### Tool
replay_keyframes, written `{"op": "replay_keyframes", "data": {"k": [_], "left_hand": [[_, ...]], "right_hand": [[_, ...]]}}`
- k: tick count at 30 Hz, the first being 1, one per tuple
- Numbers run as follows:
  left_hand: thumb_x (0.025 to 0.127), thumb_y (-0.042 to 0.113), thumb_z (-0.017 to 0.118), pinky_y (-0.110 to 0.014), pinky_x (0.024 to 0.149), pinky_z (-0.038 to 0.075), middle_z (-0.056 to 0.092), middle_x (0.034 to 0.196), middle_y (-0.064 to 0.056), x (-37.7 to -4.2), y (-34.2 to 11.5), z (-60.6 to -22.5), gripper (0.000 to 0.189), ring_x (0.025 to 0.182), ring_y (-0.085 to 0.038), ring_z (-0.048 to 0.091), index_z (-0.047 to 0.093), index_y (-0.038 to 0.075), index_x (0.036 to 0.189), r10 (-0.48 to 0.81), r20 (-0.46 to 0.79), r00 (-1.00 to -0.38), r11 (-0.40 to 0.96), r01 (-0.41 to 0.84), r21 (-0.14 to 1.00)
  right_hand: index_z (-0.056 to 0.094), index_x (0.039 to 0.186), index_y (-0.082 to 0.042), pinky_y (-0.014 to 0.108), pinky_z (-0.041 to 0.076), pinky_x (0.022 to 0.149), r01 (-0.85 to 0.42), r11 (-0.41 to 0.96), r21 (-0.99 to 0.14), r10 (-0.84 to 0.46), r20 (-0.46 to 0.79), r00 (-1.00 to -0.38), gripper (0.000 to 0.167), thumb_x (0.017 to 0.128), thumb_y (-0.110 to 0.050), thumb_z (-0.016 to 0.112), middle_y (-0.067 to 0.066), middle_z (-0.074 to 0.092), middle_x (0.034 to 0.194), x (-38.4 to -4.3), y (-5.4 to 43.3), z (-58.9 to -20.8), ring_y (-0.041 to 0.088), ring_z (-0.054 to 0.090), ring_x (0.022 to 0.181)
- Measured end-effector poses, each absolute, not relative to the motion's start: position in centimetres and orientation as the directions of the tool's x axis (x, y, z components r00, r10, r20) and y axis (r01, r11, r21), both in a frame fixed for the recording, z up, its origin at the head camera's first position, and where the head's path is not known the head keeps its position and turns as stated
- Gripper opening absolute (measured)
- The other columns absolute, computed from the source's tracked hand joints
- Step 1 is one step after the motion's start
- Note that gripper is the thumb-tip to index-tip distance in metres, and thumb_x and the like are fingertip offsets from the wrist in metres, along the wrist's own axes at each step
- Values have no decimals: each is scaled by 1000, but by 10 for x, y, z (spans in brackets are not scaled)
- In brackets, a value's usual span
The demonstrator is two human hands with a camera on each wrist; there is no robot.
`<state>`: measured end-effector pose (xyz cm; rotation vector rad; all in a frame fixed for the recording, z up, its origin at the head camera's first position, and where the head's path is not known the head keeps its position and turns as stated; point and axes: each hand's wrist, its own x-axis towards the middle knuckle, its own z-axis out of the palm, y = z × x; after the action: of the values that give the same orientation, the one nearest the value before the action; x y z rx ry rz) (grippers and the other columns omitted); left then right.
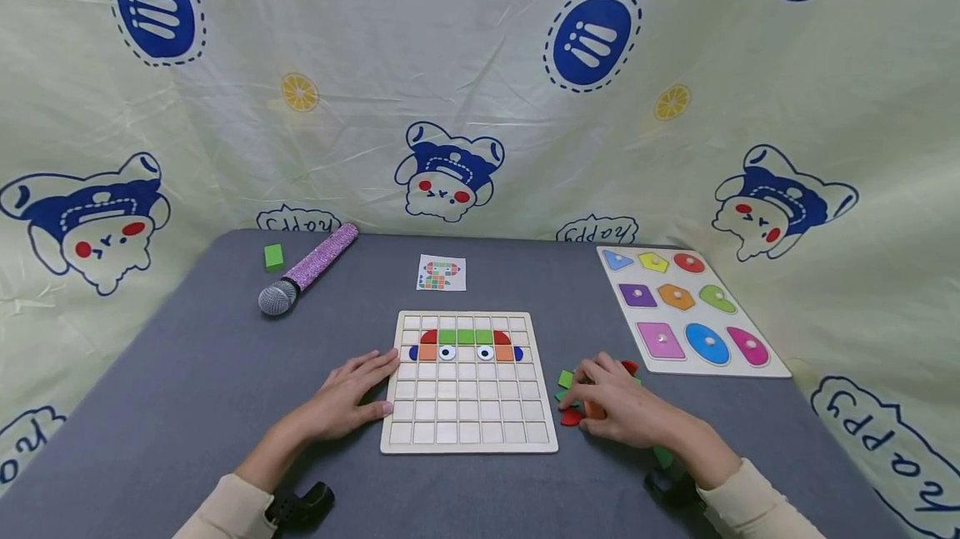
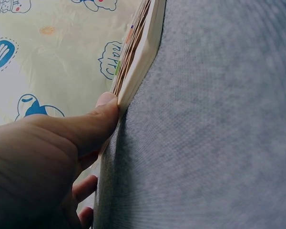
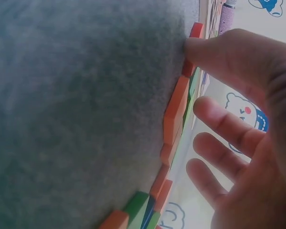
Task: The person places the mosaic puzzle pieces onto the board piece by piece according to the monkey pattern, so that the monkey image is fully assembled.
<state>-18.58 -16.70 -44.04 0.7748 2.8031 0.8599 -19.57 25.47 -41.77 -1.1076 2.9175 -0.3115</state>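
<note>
A pale wooden grid board [image 1: 468,414] lies in the middle of the table. Across its upper rows sit red, orange, green and blue pieces plus two eye pieces [image 1: 485,352]. My left hand [image 1: 341,397] rests along the board's left side, thumb and fingertips at its edge; the left wrist view shows the thumb against the board's rim [image 2: 150,43]. To the right of the board, my right hand [image 1: 626,406] hovers over a loose heap of coloured pieces, partly covering it. In the right wrist view its fingers are spread, the thumb right at a red piece [image 3: 196,30].
A small picture card [image 1: 441,273] lies beyond the board. At the back left are a glittery purple microphone [image 1: 322,258] and a green block [image 1: 273,257]. A shape puzzle board [image 1: 677,318] lies at the right. A printed curtain [image 1: 480,64] hangs behind the grey table [image 1: 225,389].
</note>
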Motion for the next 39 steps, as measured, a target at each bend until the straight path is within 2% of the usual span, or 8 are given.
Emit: {"op": "replay_keyframes", "data": {"k": [7,14,22,31,39], "left_hand": [[92,33,58,-67,104,20,31,154,-10,-186,-166,-441,64,141,-39,24,34,10,147,501,36,-865,708,432,559],[92,32,59,-67,105,19,31,155,-9,-187,-167,-443,64,142,-39,24,34,10,147,500,30,-866,707,427,564],[92,33,59,-67,105,18,30,155,-9,-186,-167,-442,64,142,-38,23,33,11,147,497,21,-867,709,420,566],[92,34,58,-67,105,19,32,154,-11,-186,-167,-441,64,141,-40,25,35,9,146,503,46,-863,701,439,563],[92,36,57,-67,105,19,32,154,-10,-186,-167,-439,64,141,-40,25,35,9,146,502,45,-864,700,436,566]], "right_hand": [[69,100,-36,33,35,79,-632,749,-199,-642,18,-767,25,79,-24,75,-13,52,98,-196,256,-417,10,35,96],[69,99,-36,30,34,78,-617,758,-211,-631,4,-776,21,80,-28,74,-14,52,96,-196,255,-415,8,34,94],[68,99,-36,27,37,77,-678,700,-224,-670,123,-732,19,81,-36,74,-17,53,94,-195,240,-413,3,34,95],[70,94,-27,27,37,78,-713,672,-200,-681,210,-701,16,80,-34,74,-12,55,94,-198,198,-408,5,37,94],[71,94,-24,29,37,77,-751,651,-109,-702,289,-650,20,79,-36,75,-7,56,93,-205,154,-410,9,39,89]]}}
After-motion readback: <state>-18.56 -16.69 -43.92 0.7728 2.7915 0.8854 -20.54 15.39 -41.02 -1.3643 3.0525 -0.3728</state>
